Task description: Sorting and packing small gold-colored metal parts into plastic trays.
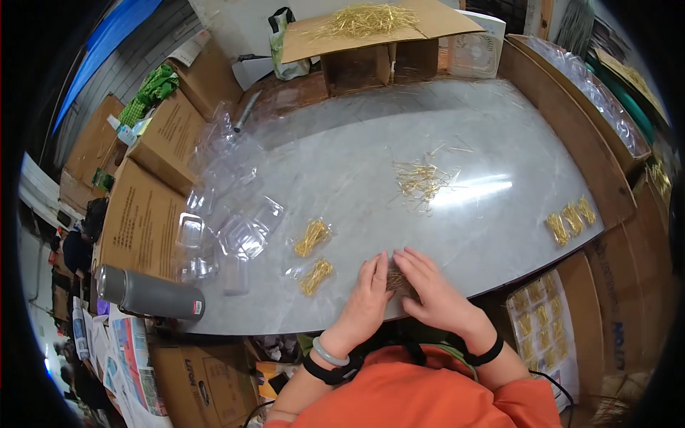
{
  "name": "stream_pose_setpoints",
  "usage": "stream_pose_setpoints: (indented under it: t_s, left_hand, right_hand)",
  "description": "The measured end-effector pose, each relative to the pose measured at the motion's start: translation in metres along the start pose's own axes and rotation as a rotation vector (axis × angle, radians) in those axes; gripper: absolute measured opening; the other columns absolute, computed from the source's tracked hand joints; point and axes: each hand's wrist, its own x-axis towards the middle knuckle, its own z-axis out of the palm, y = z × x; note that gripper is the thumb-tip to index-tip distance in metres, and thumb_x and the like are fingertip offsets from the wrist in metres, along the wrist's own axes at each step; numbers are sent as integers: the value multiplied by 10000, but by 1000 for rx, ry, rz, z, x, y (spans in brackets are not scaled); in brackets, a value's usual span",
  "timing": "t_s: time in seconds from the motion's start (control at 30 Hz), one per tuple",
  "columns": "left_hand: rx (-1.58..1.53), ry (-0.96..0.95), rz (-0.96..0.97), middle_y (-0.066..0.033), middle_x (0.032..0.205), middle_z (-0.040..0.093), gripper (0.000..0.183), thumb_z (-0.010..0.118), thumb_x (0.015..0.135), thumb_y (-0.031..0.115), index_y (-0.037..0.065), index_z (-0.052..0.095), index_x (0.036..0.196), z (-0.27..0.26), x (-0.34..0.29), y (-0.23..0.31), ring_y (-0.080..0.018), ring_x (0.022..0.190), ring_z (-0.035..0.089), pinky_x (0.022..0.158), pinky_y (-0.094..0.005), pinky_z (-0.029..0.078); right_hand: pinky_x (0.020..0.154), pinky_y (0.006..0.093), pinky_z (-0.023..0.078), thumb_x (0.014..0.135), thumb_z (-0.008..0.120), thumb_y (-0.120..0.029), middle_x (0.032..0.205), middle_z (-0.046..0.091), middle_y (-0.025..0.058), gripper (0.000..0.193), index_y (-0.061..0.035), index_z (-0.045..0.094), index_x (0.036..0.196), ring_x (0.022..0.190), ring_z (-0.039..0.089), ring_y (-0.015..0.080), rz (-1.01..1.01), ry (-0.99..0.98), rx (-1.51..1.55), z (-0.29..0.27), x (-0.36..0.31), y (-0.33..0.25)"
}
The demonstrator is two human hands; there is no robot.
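Observation:
At the table's near edge, my left hand (367, 291) and my right hand (437, 289) press in from either side on a bundle of thin gold wire pieces (399, 281). My fingers point away from me and partly hide the bundle. Left of my hands lie two gold wire bundles, the farther one (312, 237) and the nearer one (316, 277), each on a clear plastic piece. A loose scatter of gold wire pieces (422, 180) lies farther off, past my hands. Several tied-looking gold bundles (571, 220) stand in a row near the right edge.
Clear plastic shells (242, 232) are heaped at the left, beside cardboard boxes (139, 221). A grey bottle (151, 292) lies at the near left corner. More gold wire (371, 20) is piled on a raised cardboard sheet (307, 44) at the back. A long cardboard side (578, 128) borders the right.

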Motion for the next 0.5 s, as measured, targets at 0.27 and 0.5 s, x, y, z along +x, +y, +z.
stream_pose_setpoints:
  t_s: [0.27, 0.5]
  left_hand:
    - [-166, -33, -49, -288, 1562, 329, 756, 614, 921, -63, -27, 256, 1587, -12, 0, 2, -457, 1419, 416, 1131, -477, 425]
    - [210, 178, -93, -237, 1472, 468, 589, 716, 912, 85, -41, 493, 1443, -9, -29, 24, -433, 1341, 487, 1084, -489, 442]
  right_hand:
    - [1015, 445, 465, 801, 779, -100, 1240, 621, 90, 477, -54, 630, 1251, 1172, 570, 316, -163, -26, -209, 4, 8, 7]
    - [972, 424, 492, 775, 787, -85, 1219, 625, 90, 472, -58, 640, 1223, 1128, 586, 312, -153, 62, -305, 15, 0, 2]
